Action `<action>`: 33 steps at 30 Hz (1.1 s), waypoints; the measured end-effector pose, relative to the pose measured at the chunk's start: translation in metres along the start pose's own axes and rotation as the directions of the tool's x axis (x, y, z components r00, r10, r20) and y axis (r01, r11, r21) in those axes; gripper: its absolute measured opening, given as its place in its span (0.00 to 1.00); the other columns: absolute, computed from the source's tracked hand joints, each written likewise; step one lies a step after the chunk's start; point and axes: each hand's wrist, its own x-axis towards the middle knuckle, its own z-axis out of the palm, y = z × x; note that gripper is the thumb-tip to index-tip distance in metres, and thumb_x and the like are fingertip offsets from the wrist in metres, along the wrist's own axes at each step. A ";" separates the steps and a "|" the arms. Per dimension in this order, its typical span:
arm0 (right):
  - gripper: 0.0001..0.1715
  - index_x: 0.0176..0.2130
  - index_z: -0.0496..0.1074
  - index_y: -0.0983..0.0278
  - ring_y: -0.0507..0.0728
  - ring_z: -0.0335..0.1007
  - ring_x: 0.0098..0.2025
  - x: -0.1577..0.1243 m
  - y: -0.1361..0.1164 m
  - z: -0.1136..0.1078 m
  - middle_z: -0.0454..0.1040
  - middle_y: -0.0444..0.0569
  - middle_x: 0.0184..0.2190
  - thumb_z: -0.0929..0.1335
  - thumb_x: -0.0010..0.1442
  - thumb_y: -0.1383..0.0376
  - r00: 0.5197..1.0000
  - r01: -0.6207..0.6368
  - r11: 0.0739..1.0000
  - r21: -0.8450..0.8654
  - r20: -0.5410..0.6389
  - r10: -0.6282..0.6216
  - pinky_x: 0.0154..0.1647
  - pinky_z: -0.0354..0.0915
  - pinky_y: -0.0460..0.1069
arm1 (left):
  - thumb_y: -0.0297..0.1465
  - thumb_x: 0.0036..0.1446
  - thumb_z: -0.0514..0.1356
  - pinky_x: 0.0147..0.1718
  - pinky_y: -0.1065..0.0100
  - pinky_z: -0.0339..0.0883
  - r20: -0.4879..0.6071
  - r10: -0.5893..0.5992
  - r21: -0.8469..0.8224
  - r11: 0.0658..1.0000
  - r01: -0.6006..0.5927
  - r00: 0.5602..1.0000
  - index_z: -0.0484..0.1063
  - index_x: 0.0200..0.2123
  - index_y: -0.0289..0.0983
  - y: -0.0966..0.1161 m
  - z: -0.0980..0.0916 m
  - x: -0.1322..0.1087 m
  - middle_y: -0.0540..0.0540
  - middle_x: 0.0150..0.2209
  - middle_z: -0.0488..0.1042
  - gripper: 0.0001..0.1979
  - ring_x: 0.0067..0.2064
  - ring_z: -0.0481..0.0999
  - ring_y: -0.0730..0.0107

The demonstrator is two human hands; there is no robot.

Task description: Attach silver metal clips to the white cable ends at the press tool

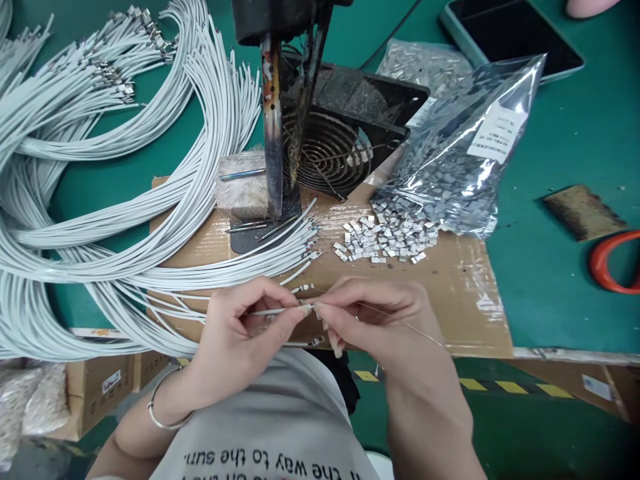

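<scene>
left hand pinched tight on a white wire, tip toward 3 o'clock. right hand curled in at that tip, can't tell what it grips. metal clips heaped around 1:30 from there, wire bundles around 10, black fan near 12.

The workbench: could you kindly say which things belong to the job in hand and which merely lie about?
Likely in use:
- white wire in left hand
- thin wire at right hand
- wire bundle
- metal pieces

Apparently lying about:
- dark-screened device
- red handle
</scene>
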 end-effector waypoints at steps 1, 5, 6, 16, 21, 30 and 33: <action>0.05 0.30 0.86 0.58 0.48 0.70 0.19 0.000 -0.001 -0.001 0.77 0.41 0.22 0.80 0.56 0.68 0.999 0.037 0.999 -0.033 -0.016 -0.038 0.19 0.68 0.43 | 0.29 0.63 0.69 0.22 0.72 0.56 -0.015 0.030 0.043 0.999 -0.030 0.999 0.79 0.31 0.37 0.000 0.000 0.000 0.50 0.25 0.77 0.07 0.24 0.65 0.77; 0.09 0.33 0.88 0.55 0.48 0.70 0.22 0.000 -0.003 -0.001 0.78 0.42 0.24 0.77 0.58 0.70 0.991 0.134 0.986 -0.100 0.000 -0.135 0.20 0.66 0.43 | 0.32 0.66 0.68 0.21 0.71 0.55 -0.030 0.071 0.130 0.989 -0.067 0.997 0.81 0.33 0.38 -0.002 0.000 -0.001 0.51 0.24 0.75 0.07 0.23 0.61 0.76; 0.10 0.34 0.88 0.54 0.48 0.70 0.22 0.000 -0.004 -0.001 0.78 0.42 0.24 0.77 0.59 0.70 0.991 0.136 0.986 -0.096 0.013 -0.135 0.21 0.66 0.43 | 0.32 0.66 0.68 0.21 0.72 0.54 -0.028 0.080 0.137 0.988 -0.075 0.996 0.80 0.34 0.38 -0.003 0.000 -0.001 0.52 0.23 0.75 0.07 0.23 0.60 0.77; 0.05 0.30 0.86 0.58 0.49 0.68 0.18 0.000 -0.001 -0.001 0.76 0.41 0.20 0.78 0.57 0.68 0.987 0.146 0.982 -0.121 -0.045 -0.153 0.16 0.66 0.44 | 0.26 0.61 0.70 0.21 0.69 0.53 -0.103 0.381 0.408 0.859 -0.310 0.919 0.78 0.34 0.39 -0.006 0.006 -0.002 0.53 0.24 0.74 0.05 0.21 0.58 0.78; 0.04 0.30 0.84 0.59 0.49 0.68 0.15 0.003 0.008 0.012 0.75 0.41 0.19 0.78 0.58 0.66 0.973 0.185 0.981 -0.056 -0.131 -0.191 0.13 0.66 0.42 | 0.25 0.62 0.68 0.20 0.71 0.50 -0.156 0.375 0.349 0.886 -0.304 0.914 0.75 0.31 0.39 -0.007 0.011 0.002 0.56 0.21 0.68 0.08 0.20 0.57 0.79; 0.14 0.39 0.86 0.56 0.51 0.73 0.24 -0.001 0.039 0.041 0.82 0.43 0.28 0.75 0.59 0.74 0.731 0.476 0.776 -0.414 -0.305 -0.611 0.23 0.70 0.46 | 0.34 0.70 0.63 0.18 0.75 0.48 0.036 -0.120 -0.289 0.949 0.125 0.992 0.72 0.31 0.38 -0.003 0.006 0.010 0.56 0.19 0.64 0.12 0.20 0.55 0.80; 0.12 0.38 0.86 0.56 0.50 0.73 0.23 0.002 0.032 0.039 0.80 0.42 0.26 0.75 0.61 0.73 0.821 0.417 0.839 -0.349 -0.250 -0.512 0.23 0.70 0.46 | 0.34 0.67 0.65 0.18 0.75 0.47 0.017 -0.160 -0.341 0.927 0.156 0.987 0.72 0.34 0.38 -0.002 0.004 0.014 0.58 0.18 0.61 0.09 0.19 0.53 0.80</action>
